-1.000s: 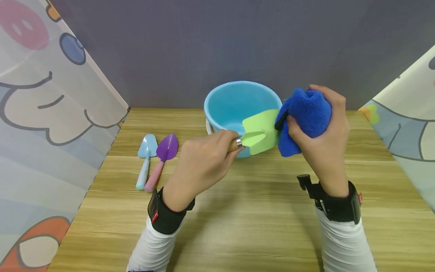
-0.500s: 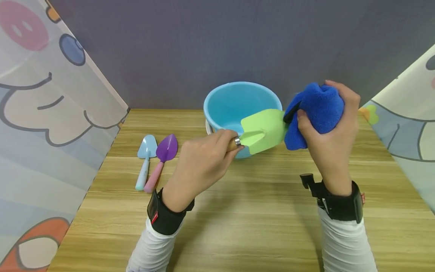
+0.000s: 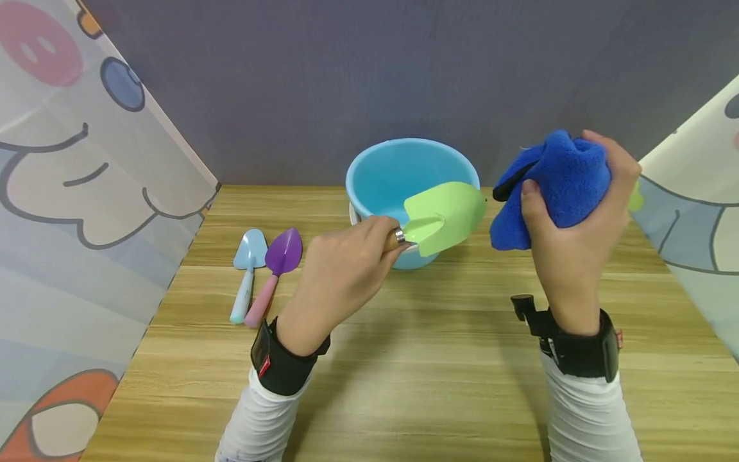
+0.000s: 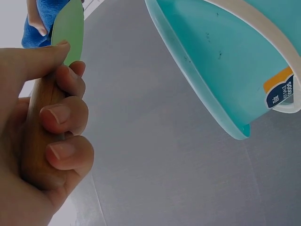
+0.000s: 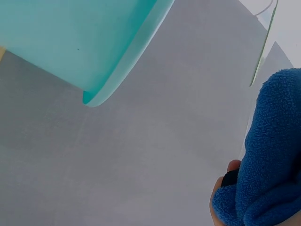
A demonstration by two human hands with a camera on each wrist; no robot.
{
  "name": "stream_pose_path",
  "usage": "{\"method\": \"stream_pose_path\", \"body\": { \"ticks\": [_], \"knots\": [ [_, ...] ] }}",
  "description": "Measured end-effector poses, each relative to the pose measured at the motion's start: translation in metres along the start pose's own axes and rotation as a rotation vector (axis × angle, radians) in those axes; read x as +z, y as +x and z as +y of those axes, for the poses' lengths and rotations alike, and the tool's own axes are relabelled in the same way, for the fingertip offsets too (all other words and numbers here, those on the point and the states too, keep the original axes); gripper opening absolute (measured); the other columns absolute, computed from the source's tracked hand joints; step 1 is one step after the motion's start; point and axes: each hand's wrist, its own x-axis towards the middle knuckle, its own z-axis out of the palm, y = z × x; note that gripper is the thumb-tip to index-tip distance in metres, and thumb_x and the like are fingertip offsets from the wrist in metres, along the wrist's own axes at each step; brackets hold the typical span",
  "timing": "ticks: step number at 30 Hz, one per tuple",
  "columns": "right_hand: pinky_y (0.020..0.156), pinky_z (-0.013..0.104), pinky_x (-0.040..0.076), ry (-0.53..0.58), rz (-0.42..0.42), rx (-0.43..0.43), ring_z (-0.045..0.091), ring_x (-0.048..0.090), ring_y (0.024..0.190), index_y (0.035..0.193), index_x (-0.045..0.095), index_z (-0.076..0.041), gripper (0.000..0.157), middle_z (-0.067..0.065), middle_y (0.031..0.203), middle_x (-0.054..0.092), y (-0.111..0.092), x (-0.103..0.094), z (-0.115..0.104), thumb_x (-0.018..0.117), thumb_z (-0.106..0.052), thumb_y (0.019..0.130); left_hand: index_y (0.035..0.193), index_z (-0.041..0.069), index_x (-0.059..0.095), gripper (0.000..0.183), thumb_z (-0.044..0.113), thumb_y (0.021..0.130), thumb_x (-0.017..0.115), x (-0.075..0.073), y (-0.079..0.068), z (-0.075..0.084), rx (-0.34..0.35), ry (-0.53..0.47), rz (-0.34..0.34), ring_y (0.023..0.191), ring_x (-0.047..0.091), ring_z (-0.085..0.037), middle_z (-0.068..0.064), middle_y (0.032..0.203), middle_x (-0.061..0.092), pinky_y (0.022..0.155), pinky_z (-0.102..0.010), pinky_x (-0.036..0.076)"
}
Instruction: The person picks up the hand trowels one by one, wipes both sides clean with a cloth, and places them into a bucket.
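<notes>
My left hand grips the wooden handle of a garden trowel with a light green blade. The blade points right and overlaps the front rim of a blue bucket in the head view. My right hand holds a bunched blue towel, thumb in front and fingers behind, a short gap to the right of the blade tip. A dark strip shows along the towel's fold. The towel fills the right side of the right wrist view and hides most of that hand.
To the left on the wooden table lie a light blue trowel and a purple trowel with a pink handle. The bucket stands against the grey back wall. Cartoon-printed panels flank the table.
My right hand has moved right and slightly up with the towel, which has come off the blade tip. The green trowel has turned slightly, its tip rising a little.
</notes>
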Motion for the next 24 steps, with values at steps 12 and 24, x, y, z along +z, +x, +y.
{"method": "stream_pose_path", "body": {
  "ticks": [12, 24],
  "knots": [
    [0.091, 0.028, 0.044, 0.029, 0.029, -0.123, 0.020, 0.057, 0.106, 0.121, 0.053, 0.005, 0.066, 0.000, 0.119, 0.063, -0.020, 0.017, -0.011, 0.070, -0.026, 0.065, 0.089, 0.011, 0.063, 0.022, 0.033, 0.091, 0.064, 0.001, 0.001, 0.003, 0.011, 0.000, -0.018, 0.046, 0.044, -0.008, 0.005, 0.062, 0.058, 0.035, -0.026, 0.040],
    [0.092, 0.053, 0.048, -0.009, -0.155, -0.333, 0.037, 0.056, 0.103, 0.121, 0.047, 0.003, 0.079, 0.032, 0.115, 0.058, -0.037, 0.032, -0.012, 0.056, -0.063, 0.077, 0.090, 0.012, 0.062, 0.026, 0.038, 0.094, 0.059, 0.004, 0.001, 0.004, 0.016, 0.011, -0.038, 0.050, 0.050, -0.008, 0.006, 0.068, 0.061, 0.037, -0.029, 0.045]
  ]
}}
